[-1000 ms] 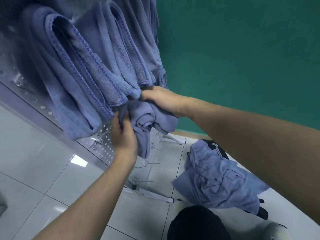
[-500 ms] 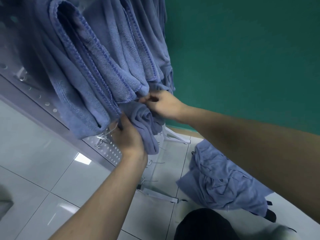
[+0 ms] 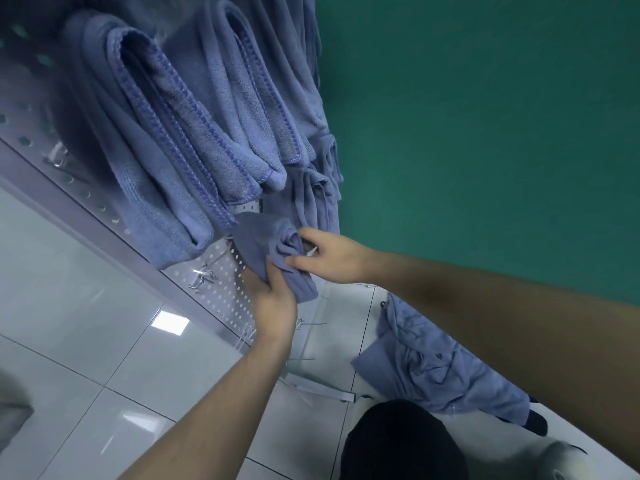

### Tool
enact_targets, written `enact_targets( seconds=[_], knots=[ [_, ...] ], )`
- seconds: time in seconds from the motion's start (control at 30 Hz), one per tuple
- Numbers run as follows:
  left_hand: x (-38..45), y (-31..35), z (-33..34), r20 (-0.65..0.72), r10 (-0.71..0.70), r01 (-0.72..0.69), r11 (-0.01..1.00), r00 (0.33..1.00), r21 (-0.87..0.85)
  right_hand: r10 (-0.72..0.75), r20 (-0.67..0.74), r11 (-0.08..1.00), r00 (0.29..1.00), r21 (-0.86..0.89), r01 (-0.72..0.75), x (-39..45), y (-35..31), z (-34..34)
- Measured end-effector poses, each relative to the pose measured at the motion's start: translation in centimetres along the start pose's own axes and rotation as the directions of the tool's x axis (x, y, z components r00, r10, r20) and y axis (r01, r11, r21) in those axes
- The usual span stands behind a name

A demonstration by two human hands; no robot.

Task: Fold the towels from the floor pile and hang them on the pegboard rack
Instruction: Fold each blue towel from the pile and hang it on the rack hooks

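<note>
Blue terry fills the upper left of the frame: several folded towels hang in rows from the pegboard rack. At the centre I have the folded towel bunched against the board just below them. My left hand grips its lower part from beneath, fingers curled round the cloth. My right hand pinches the folds at the towel's right edge, beside what looks like a thin metal peg; I cannot tell whether the cloth is over it yet.

To do this well, I judge that I should keep the fold closed with the left hand while the right guides the crease fully over the peg, then release only once the weight hangs evenly.

More unfolded cloth, the floor pile, lies at lower right on the tiles.

I can read no brand, label or writing anywhere.
</note>
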State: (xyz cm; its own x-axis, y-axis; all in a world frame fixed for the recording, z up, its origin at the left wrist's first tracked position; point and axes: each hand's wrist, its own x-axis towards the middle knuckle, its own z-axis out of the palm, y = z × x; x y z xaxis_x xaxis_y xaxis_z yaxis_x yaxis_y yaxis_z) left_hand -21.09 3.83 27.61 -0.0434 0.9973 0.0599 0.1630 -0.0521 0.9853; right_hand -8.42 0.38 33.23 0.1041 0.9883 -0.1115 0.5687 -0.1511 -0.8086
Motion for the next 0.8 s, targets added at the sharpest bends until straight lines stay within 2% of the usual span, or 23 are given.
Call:
enact_targets(
  seconds=[0.1, 0.17, 0.2, 0.27, 0.33, 0.4, 0.6, 0.7, 0.8],
  knots=[
    [-1.0, -1.0, -0.9, 0.131, -0.105, 0.089, 0.988, 0.986, 0.124, 0.077, 0.050, 0.997, 0.996, 0.004, -0.078, -1.6, 1.5, -0.7],
    [-2.1, -0.9, -1.4, 0.236, -0.229, 0.167, 0.953, 0.944, 0.254, 0.114, 0.059, 0.993, 0.992, 0.004, -0.114, -3.0, 2.9, -1.3],
    [-2.5, -0.7, -1.6, 0.296, -0.316, 0.219, 0.923, 0.902, 0.317, 0.130, 0.064, 0.991, 0.989, -0.003, -0.130, -3.8, 3.6, -1.6],
    [-3.4, -0.1, -1.6, 0.394, -0.509, 0.335, 0.837, 0.765, 0.432, 0.167, 0.073, 0.986, 0.983, -0.003, -0.168, -5.4, 5.3, -2.1],
    [-4.1, 0.4, -1.1, 0.459, -0.635, 0.357, 0.751, 0.621, 0.556, 0.211, 0.083, 0.977, 0.974, -0.008, -0.211, -7.1, 7.1, -2.8],
    [-4.7, 0.6, 0.1, 0.521, -0.659, 0.283, 0.728, 0.543, 0.625, 0.244, 0.067, 0.970, 0.968, -0.024, -0.243, -9.0, 9.0, -3.7],
    [-6.6, 1.4, 7.2, 0.673, -0.518, 0.059, 0.813, 0.528, 0.579, 0.387, -0.090, 0.922, 0.918, 0.028, -0.387, -14.8, 15.4, -6.1],
    [-7.8, 0.6, 11.5, 0.728, -0.500, -0.075, 0.799, 0.470, 0.597, 0.460, -0.132, 0.885, 0.878, 0.152, -0.440, -17.3, 18.8, -7.4],
    [-9.1, -1.2, 15.3, 0.764, -0.502, -0.184, 0.774, 0.404, 0.606, 0.566, -0.154, 0.819, 0.810, 0.218, -0.530, -19.1, 22.5, -8.3]
  ],
)
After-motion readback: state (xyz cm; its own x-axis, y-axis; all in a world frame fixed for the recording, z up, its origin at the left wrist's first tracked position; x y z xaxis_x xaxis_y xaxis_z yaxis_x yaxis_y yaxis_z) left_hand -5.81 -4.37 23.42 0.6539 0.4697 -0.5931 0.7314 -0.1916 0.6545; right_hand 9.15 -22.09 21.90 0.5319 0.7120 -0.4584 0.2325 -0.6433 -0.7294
